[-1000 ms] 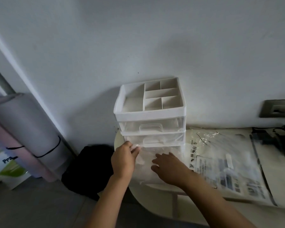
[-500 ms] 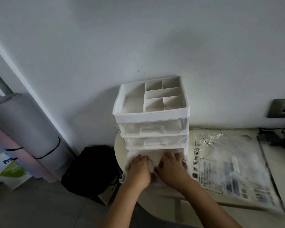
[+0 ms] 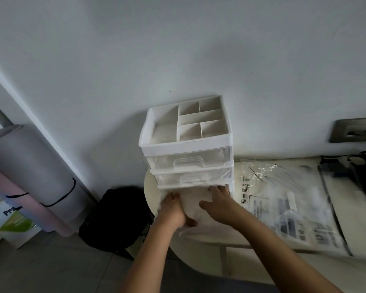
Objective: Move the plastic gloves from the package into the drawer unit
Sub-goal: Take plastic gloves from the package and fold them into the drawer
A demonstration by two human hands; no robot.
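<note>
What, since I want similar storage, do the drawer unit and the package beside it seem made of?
Drawer unit: rigid plastic, it seems; matte white frame, clear glossy drawer fronts you can see through. Package: thin clear plastic film, probably; it wrinkles, glints and carries printing.
</note>
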